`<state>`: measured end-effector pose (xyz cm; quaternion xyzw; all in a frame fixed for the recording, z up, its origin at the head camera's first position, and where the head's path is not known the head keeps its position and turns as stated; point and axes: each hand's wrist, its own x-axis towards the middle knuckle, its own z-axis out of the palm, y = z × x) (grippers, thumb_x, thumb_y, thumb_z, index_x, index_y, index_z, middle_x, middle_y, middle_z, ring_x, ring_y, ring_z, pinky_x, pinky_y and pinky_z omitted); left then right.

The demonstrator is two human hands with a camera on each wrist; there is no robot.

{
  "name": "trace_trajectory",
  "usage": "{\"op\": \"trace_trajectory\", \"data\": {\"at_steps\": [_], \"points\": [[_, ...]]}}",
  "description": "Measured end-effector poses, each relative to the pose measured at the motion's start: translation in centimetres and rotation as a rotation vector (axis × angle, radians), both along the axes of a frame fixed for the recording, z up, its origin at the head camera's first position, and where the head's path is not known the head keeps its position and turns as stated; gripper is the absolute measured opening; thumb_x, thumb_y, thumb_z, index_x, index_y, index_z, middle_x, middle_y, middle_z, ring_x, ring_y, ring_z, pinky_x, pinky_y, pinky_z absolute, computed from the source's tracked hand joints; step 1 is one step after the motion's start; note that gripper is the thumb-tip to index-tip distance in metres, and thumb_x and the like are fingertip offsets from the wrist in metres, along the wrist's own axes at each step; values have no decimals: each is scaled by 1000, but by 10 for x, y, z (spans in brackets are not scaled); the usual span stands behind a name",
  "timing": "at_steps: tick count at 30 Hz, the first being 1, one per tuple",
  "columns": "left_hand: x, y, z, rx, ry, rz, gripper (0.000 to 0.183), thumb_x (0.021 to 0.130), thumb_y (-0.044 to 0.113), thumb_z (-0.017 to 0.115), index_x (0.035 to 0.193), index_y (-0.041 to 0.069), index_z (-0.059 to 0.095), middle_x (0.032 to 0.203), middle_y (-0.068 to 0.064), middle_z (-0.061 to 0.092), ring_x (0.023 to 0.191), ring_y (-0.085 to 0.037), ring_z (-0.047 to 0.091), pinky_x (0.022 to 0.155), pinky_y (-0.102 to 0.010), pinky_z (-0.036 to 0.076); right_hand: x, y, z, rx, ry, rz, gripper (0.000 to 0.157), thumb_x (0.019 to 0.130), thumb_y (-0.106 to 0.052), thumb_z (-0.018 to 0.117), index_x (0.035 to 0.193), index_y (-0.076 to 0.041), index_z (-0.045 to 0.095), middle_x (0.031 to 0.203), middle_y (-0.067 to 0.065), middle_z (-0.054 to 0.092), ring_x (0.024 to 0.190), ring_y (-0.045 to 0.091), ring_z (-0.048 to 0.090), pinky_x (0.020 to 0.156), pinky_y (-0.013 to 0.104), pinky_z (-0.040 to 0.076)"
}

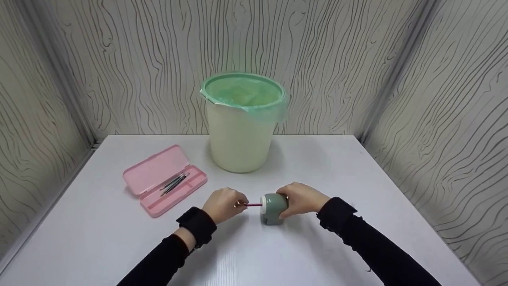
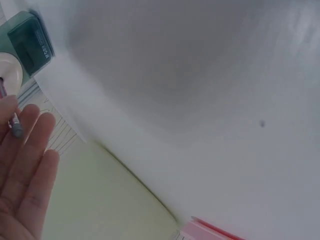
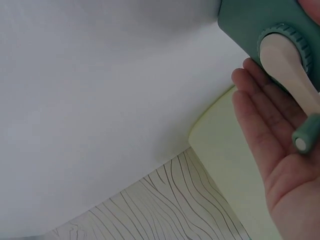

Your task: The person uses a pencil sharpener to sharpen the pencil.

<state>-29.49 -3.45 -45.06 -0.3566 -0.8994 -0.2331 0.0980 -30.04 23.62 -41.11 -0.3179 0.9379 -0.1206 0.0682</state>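
Pinching a thin pink pencil (image 1: 254,205) between thumb and finger of the left hand (image 1: 225,203), with the other fingers loosely out and the grey end (image 2: 17,131) past the grip. Running sideways into the white front (image 2: 11,70) of the green sharpener (image 1: 274,208), right around mid-table, probably held that straight to suit the hole. Gripping the sharpener body from the crank (image 3: 286,67) side with the right hand (image 1: 303,198), likely to steady it against the pencil. Can't tell how far those fingers wrap, thanks to the frame cutoff in the right wrist view.

Farther off to the left, an open pink pencil case (image 1: 156,171) with a few dark pencils (image 1: 174,184) inside, presumably put there for easy reach. Then a pale bin (image 1: 240,143) with a green liner (image 1: 274,113) over the rim, likely to stop slipping. Decent elbow room toward the right edge of the white table (image 1: 99,222), tighter by the case. Near the back edge, just bin, then wood-grain wall (image 1: 158,59).
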Motion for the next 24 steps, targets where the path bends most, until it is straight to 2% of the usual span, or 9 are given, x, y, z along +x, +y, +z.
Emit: {"op": "trace_trajectory", "data": {"at_steps": [6, 9, 16, 20, 24], "points": [[3, 14, 2, -65, -9, 9, 55, 86, 35, 83, 133, 12, 66, 121, -5, 74, 91, -19, 75, 78, -35, 61, 1, 2, 1, 9, 14, -15, 46, 71, -28, 92, 109, -7, 74, 99, 2, 77, 88, 14, 62, 79, 31, 53], [5, 23, 0, -117, -9, 6, 66, 88, 45, 80, 142, 15, 58, 132, -4, 68, 94, -18, 73, 80, -35, 61, 2, 1, 2, 10, 11, -21, 47, 72, -28, 92, 110, -7, 74, 101, 2, 77, 89, 13, 62, 79, 30, 53], [7, 42, -2, -127, -91, 4, 70, 93, 53, 71, 148, 16, 51, 134, -3, 64, 93, -17, 72, 77, -32, 60, 1, 1, 0, 13, 33, 1, 43, 71, -24, 91, 107, -8, 75, 96, 1, 77, 83, 11, 61, 74, 25, 50], [8, 50, -3, -112, -143, 4, 71, 95, 56, 67, 150, 15, 49, 137, -5, 64, 101, -18, 72, 84, -33, 60, 1, 0, 0, 17, 31, 12, 43, 71, -23, 91, 108, -7, 75, 96, 1, 77, 83, 10, 61, 74, 25, 49], [8, 56, -5, -90, -158, 5, 69, 97, 55, 64, 148, 12, 50, 137, -8, 65, 107, -22, 71, 89, -37, 60, 1, 0, -1, 8, 26, 11, 42, 71, -24, 91, 107, -8, 75, 95, 0, 77, 81, 8, 60, 72, 22, 49]]}}
